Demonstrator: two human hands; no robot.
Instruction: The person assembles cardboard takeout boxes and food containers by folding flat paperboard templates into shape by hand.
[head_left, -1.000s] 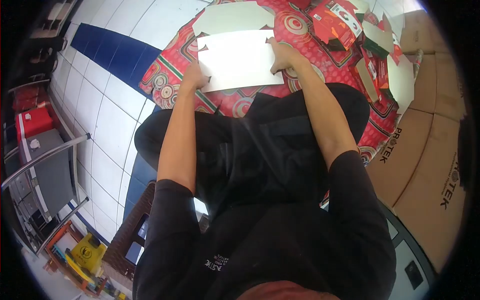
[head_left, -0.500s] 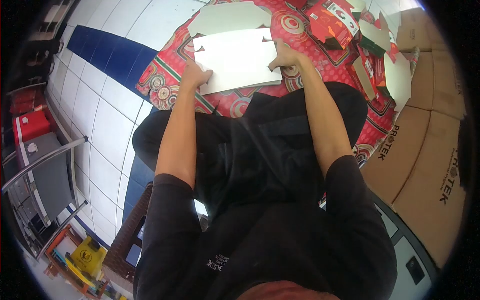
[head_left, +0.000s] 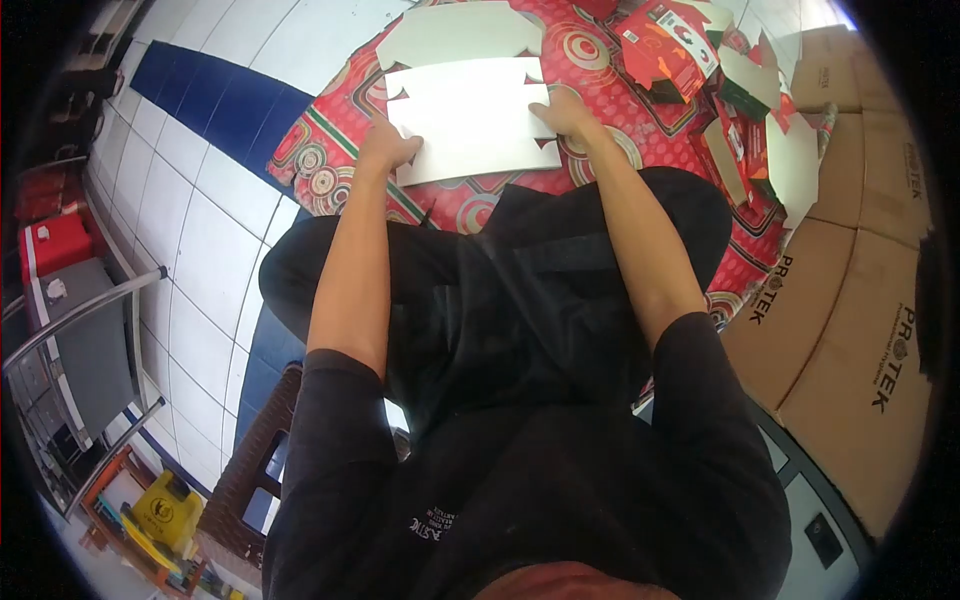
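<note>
White floor tiles (head_left: 205,215) with a band of dark-blue tiles (head_left: 215,100) catch bright light at the top. At left stands a metal-framed rack (head_left: 92,340); at right, brown PROTEK cartons (head_left: 850,340).

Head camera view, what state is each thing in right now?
Left hand: gripping the sheet's left edge
Right hand: thumb over the sheet's right edge
White sheet: notched, slightly bowed, blank side up
Far white panel: lying beyond the sheet, joined or separate unclear
Red printed boxes: jumbled, flaps open
Patterned cloth: spread out
Brown cartons: side by side
</note>
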